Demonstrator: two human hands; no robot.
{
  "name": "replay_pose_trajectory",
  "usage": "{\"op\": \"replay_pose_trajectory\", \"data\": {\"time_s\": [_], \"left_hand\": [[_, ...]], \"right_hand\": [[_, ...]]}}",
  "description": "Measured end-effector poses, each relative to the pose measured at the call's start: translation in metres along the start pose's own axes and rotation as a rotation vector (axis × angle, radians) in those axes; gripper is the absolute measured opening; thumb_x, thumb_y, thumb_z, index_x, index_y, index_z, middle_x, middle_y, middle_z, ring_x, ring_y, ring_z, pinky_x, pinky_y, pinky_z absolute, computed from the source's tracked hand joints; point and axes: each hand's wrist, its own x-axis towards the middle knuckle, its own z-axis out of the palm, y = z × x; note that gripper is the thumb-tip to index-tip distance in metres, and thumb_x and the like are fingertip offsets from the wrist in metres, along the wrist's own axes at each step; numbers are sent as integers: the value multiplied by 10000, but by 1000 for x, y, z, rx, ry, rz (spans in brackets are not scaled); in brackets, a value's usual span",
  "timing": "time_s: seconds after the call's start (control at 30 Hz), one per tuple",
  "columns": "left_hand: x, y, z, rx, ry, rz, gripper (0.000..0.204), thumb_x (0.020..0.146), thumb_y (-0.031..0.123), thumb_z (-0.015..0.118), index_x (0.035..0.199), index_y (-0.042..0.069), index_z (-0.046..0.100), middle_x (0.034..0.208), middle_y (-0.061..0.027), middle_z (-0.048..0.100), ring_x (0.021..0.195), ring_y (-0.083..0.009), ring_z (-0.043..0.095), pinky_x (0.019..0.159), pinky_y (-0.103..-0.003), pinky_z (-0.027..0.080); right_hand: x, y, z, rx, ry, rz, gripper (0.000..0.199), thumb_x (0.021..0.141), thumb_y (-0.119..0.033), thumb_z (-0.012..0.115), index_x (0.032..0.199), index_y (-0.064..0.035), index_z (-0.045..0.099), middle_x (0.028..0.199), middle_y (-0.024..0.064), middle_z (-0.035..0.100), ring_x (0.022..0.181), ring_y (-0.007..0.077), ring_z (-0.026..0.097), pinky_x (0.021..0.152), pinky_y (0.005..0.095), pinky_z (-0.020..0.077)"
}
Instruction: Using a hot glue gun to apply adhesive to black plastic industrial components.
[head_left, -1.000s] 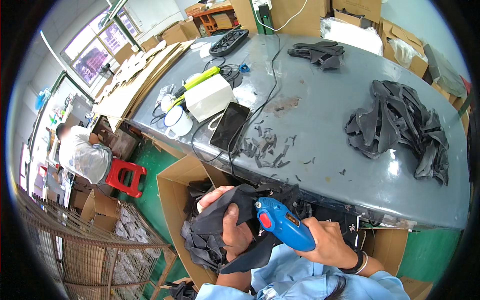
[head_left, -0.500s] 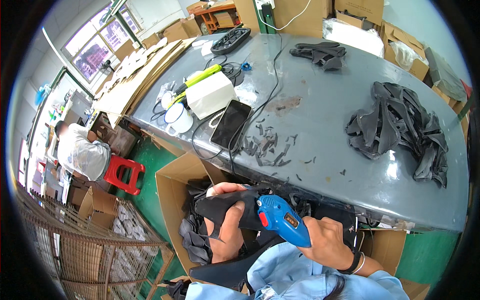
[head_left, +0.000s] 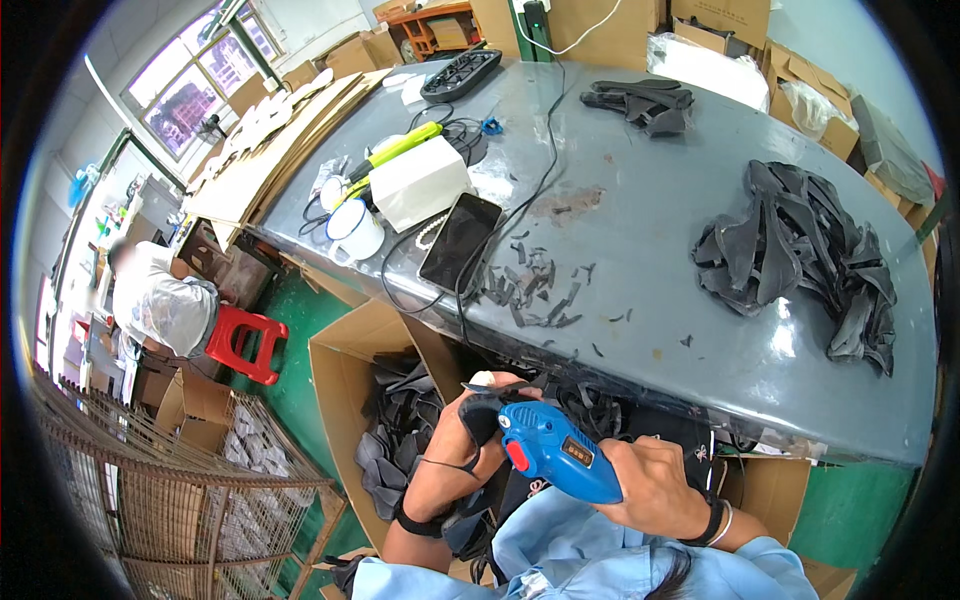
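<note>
On the grey table (head_left: pixel 640 245), scraps (head_left: pixel 535 290) suggest some cutting done; whether the piles (head_left: pixel 795 240) remain is unclear. Curled left hand (head_left: pixel 455 450) holds a black piece (head_left: pixel 482 414) at the blue tool (head_left: pixel 560 450), gripped by the right hand (head_left: pixel 655 490), apparently mid-cut.

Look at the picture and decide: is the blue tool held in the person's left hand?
No: the right hand grips the blue tool, while the left hand holds a dark piece.

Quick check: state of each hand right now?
Left hand: closed, holding a dark, flexible piece.
Right hand: closed around the blue handheld tool.
</note>
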Motion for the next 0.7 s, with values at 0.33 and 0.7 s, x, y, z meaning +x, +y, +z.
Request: {"op": "replay_pose_trajectory", "data": {"time_s": [0.33,0.7], "left_hand": [[4,16,26,-184,-576,-299,570,806,93,604,1292,-3,321,1013,-95,520,904,-147,487,816,-287,413],[-17,-9,102,-991,61,-74,592,890,411,520,1329,73,310,1276,-119,455,1146,-244,481,963,-459,400]], "right_hand": [[26,16,-7,192,226,156,464,682,-198,760,1001,10,495,673,123,597,549,298,595,534,341,468],[34,30,-27,792,314,562,508,729,-298,751,1035,-5,471,758,90,590,668,190,616,615,320,485]]}}
